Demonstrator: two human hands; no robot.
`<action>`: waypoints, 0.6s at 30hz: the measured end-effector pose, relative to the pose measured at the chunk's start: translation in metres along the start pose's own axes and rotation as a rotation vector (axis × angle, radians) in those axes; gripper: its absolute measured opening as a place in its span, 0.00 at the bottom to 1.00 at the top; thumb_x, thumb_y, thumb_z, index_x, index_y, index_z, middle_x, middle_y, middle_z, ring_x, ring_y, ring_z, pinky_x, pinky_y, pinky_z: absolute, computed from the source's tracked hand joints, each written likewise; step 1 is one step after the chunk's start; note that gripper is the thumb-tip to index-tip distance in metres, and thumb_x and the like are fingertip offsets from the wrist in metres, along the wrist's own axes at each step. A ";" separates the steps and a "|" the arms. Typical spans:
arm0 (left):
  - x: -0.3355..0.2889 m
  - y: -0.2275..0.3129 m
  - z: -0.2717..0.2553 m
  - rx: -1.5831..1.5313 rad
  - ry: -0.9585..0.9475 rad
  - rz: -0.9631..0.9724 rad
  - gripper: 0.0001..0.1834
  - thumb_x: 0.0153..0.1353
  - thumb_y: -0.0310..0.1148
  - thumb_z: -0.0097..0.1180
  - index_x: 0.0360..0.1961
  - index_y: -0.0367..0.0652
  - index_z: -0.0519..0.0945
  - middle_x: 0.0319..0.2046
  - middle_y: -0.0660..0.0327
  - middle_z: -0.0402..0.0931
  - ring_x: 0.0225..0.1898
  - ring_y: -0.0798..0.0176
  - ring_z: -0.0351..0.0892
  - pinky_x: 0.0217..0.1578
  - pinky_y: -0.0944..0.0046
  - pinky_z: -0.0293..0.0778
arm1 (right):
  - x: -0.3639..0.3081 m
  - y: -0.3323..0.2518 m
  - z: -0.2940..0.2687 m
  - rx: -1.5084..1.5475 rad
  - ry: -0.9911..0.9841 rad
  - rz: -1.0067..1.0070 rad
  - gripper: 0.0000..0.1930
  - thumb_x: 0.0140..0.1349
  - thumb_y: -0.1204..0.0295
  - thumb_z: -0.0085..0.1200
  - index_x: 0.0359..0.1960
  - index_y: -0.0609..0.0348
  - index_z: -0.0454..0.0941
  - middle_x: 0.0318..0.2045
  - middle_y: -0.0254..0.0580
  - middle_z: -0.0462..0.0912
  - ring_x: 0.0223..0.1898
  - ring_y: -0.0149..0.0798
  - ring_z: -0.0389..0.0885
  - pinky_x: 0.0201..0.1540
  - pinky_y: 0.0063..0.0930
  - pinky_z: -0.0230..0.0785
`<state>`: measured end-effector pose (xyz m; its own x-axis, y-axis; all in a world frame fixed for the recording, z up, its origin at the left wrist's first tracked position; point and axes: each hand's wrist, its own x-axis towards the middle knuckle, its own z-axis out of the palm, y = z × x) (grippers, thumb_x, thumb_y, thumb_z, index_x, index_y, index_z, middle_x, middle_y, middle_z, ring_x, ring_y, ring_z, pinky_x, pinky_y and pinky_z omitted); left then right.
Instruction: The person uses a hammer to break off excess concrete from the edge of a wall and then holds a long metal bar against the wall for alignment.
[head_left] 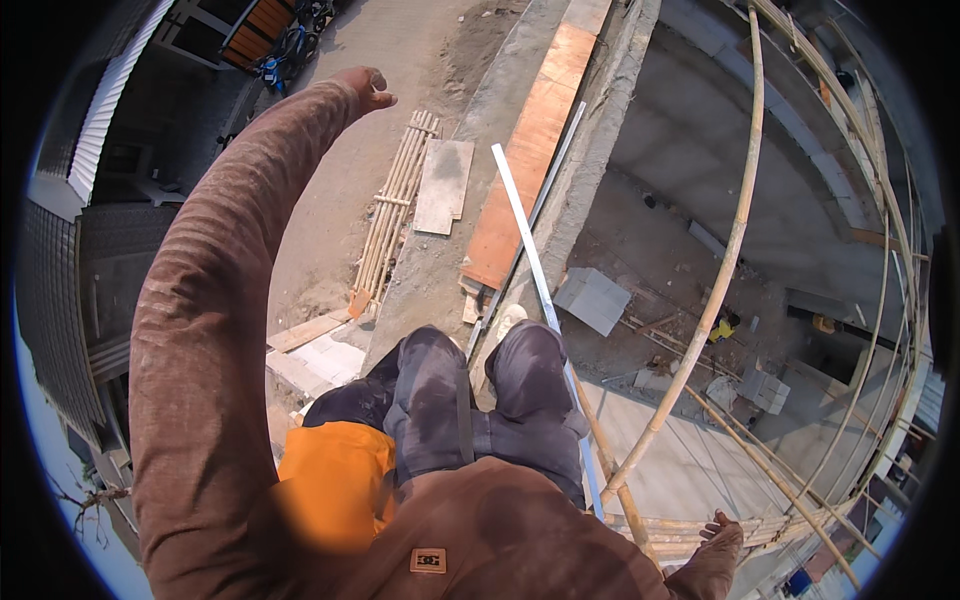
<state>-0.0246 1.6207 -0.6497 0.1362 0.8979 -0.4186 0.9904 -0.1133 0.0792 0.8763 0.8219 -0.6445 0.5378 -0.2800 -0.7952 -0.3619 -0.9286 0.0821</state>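
Observation:
My left arm reaches far forward in a dusty brown sleeve, and my left hand point(364, 87) hangs in the air over the sandy ground. Its fingers bend loosely, the thumb stands apart, and nothing shows in its grasp. Low at the right, my right hand point(722, 531) has its fingers half curled and apart, with no object visible in it. Nearest to it are bamboo poles point(800, 527). A long pale metal straightedge point(528, 225) runs beside my knees, touched by neither hand. An orange bag or cloth point(338, 468) rests against my left hip.
I am high on a wall edge point(607, 150), beside long orange-brown boards point(535, 150). A bamboo ladder point(395, 215) lies below at the left. To the right, bamboo scaffolding point(738, 230) crosses a deep drop, with grey blocks point(592, 300) and a person in yellow point(724, 328) down there.

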 end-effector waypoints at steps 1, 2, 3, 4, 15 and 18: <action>0.013 0.001 -0.011 0.062 -0.009 -0.025 0.29 0.62 0.53 0.62 0.53 0.40 0.81 0.51 0.48 0.81 0.56 0.47 0.80 0.58 0.54 0.73 | 0.012 -0.054 -0.017 -0.042 0.075 -0.102 0.42 0.63 0.48 0.61 0.71 0.60 0.57 0.66 0.66 0.66 0.58 0.68 0.76 0.46 0.71 0.73; 0.025 -0.001 -0.024 0.105 0.035 0.019 0.28 0.62 0.52 0.62 0.53 0.40 0.81 0.51 0.49 0.82 0.55 0.48 0.80 0.58 0.54 0.73 | 0.024 -0.123 -0.033 -0.128 0.261 -0.131 0.37 0.64 0.51 0.61 0.67 0.61 0.64 0.58 0.64 0.75 0.47 0.64 0.83 0.38 0.62 0.79; 0.036 0.000 -0.039 0.214 0.103 0.034 0.27 0.62 0.51 0.62 0.52 0.41 0.81 0.51 0.50 0.82 0.55 0.50 0.81 0.58 0.54 0.73 | 0.026 -0.183 -0.053 -0.241 0.416 -0.317 0.31 0.63 0.53 0.62 0.61 0.61 0.73 0.45 0.56 0.82 0.34 0.56 0.84 0.30 0.50 0.80; 0.044 -0.004 -0.056 0.249 0.152 0.095 0.25 0.61 0.52 0.63 0.49 0.41 0.83 0.44 0.51 0.84 0.46 0.52 0.84 0.49 0.55 0.78 | 0.023 -0.260 -0.073 -0.312 0.491 -0.400 0.27 0.61 0.52 0.64 0.53 0.61 0.80 0.35 0.48 0.81 0.30 0.50 0.81 0.28 0.42 0.79; 0.206 0.024 0.150 -0.202 0.641 0.027 0.24 0.65 0.50 0.60 0.48 0.37 0.83 0.47 0.50 0.84 0.48 0.55 0.84 0.50 0.59 0.79 | -0.014 -0.616 0.605 -0.233 0.166 -1.384 0.47 0.56 0.42 0.64 0.69 0.60 0.62 0.63 0.57 0.67 0.63 0.52 0.68 0.61 0.44 0.67; 0.186 0.018 0.320 -0.215 0.169 0.149 0.28 0.63 0.47 0.64 0.53 0.32 0.79 0.50 0.47 0.82 0.51 0.51 0.83 0.52 0.58 0.78 | 0.007 -0.503 0.796 -0.318 0.160 -1.063 0.56 0.49 0.37 0.67 0.72 0.62 0.58 0.69 0.61 0.63 0.71 0.56 0.62 0.70 0.47 0.60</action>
<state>0.0260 1.6494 -1.0155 0.2559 0.9382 -0.2330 0.9296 -0.1727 0.3255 0.4557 1.4808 -1.1698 0.5575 0.6852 -0.4687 0.5381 -0.7282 -0.4244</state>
